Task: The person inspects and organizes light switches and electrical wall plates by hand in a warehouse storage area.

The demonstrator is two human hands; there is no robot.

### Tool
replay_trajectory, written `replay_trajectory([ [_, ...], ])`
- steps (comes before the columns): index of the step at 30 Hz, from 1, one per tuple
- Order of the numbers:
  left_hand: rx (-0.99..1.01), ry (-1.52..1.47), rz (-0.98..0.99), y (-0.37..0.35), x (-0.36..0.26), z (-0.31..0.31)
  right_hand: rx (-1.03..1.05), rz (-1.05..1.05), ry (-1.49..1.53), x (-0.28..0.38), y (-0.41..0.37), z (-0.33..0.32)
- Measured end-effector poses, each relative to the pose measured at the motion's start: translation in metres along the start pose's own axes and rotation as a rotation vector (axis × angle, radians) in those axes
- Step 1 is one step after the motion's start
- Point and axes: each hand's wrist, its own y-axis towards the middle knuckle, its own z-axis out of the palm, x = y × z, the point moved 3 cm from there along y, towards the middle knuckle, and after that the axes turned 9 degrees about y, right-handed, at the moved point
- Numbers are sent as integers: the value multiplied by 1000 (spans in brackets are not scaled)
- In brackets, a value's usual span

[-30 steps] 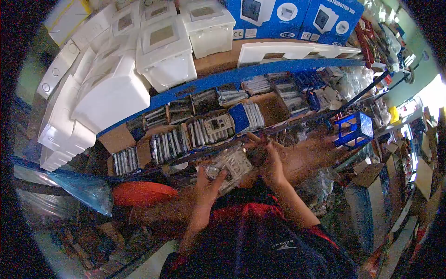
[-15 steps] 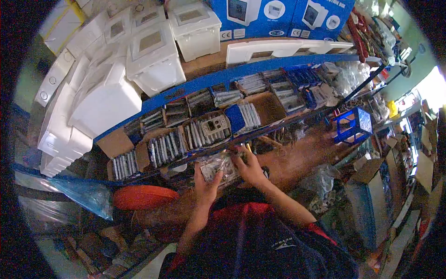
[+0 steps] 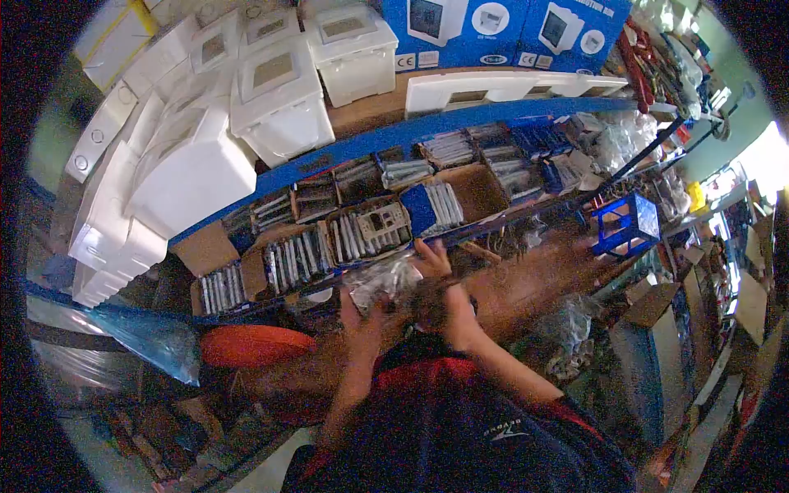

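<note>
In front of my chest is a clear plastic packet (image 3: 385, 278), crinkled and shiny, with a pale flat item inside that blur keeps me from naming. My left hand (image 3: 362, 319) grips it from the left and below, thumb on the near side. At its right end, my right hand (image 3: 442, 275) has its fingers raised and closed on the plastic, somewhat smeared by motion. Just beyond both hands, a beige faceplate (image 3: 384, 226) with cut-outs lies on a carton of upright wrapped plates (image 3: 352, 238).
White enclosure boxes (image 3: 279, 94) stand on the upper shelf beside blue printed cartons (image 3: 493, 37). More open cartons of wrapped plates (image 3: 294, 261) line the shelf below. A red round object (image 3: 256, 346) is at lower left, a blue stool (image 3: 623, 223) at right.
My right hand has risen slightly at the packet's right end, its fingers now pointing up. The packet has tilted and its plastic looks more crumpled. The view has shifted slightly.
</note>
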Motion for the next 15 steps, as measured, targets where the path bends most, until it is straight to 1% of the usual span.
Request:
replay_trajectory([
  [2,85,-97,80,-11,-26,17,37,-190,-626,1,7,14],
  [3,128,-150,120,-17,-45,24,-33,-162,-486,-1,11,15],
  [4,106,-169,65,-18,-61,26,-100,-135,-346,-4,12,15],
  [6,174,-45,33,-15,-57,21,5,77,-189,-47,-1,49],
  [7,206,21,15,-15,-54,18,60,184,-105,-53,-3,56],
  [8,195,-75,66,-15,-60,21,-48,90,-162,-51,-6,56],
  [10,174,-28,96,-12,-55,20,-117,63,-181,-41,-2,48],
  [14,158,79,152,-12,-51,22,-281,58,-161,-43,17,40],
  [15,147,107,155,-12,-49,21,-227,110,-155,-53,24,41],
])
